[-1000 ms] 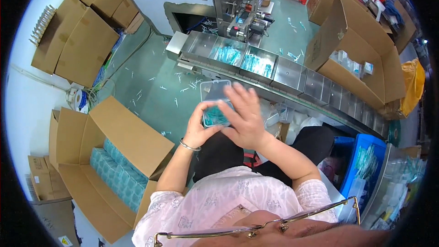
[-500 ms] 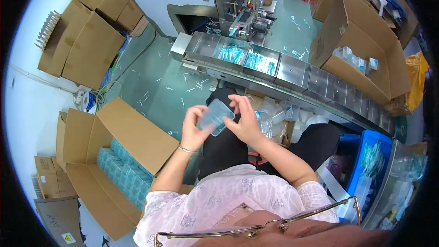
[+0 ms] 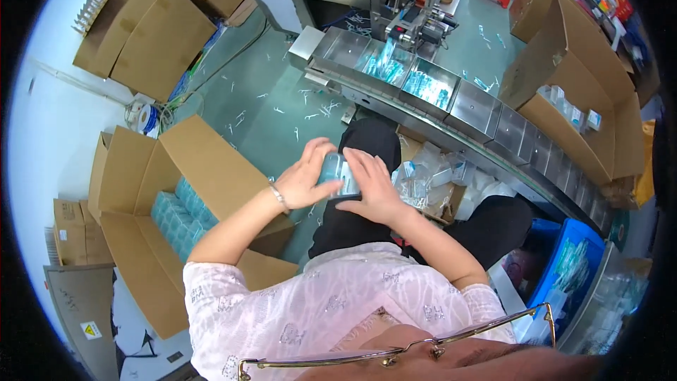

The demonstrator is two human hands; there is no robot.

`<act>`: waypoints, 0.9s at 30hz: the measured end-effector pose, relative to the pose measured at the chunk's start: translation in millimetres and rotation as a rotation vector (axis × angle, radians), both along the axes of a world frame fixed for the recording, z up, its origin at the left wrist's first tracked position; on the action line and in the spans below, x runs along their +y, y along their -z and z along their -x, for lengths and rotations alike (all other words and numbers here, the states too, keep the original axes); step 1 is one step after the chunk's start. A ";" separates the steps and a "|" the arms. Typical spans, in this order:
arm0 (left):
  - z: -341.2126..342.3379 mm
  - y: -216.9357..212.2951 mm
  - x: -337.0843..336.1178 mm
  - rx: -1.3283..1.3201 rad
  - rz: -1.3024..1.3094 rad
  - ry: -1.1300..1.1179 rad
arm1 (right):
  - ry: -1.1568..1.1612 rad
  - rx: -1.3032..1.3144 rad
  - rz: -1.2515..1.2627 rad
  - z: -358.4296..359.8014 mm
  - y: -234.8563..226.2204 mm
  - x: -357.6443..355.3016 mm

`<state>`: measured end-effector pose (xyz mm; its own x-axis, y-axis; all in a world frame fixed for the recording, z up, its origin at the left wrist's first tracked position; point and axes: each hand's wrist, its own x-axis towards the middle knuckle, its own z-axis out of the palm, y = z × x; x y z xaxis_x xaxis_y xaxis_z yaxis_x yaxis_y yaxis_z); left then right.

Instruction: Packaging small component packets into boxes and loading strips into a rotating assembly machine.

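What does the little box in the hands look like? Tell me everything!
The box is small and looks like clear plastic. Bluish-green shows through it, with a pale patch toward its right. It looks closed, though fingers cover some edges. The left hand and right hand hold it from both sides, over a black trouser leg.

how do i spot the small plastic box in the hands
Find the metal conveyor slanting down to the right. Below its left part, over a dark trouser leg, is the small plastic box, clear with teal contents, between the left hand and right hand. Teal boxes lie stacked in the open carton; only this one is held.
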<state>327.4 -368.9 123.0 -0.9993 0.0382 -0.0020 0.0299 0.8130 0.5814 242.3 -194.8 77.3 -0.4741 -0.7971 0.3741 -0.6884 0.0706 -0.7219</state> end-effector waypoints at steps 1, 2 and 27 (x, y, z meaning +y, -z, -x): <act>-2.3 4.0 1.1 -0.096 -0.092 -0.140 | 0.030 0.040 -0.016 -7.4 2.8 -8.5; -4.7 6.0 0.6 -0.091 -0.099 -0.172 | 0.072 0.085 -0.034 -13.4 -0.7 -17.4; -536.0 195.8 -361.1 -0.465 0.056 -1.704 | 0.418 0.007 -0.793 88.0 159.3 110.2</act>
<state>863.3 -730.0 -72.9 0.1587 -0.9587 -0.2362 -0.9380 -0.2211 0.2671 154.2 -84.6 -82.0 -0.7836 -0.5850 -0.2090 -0.4987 0.7930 -0.3501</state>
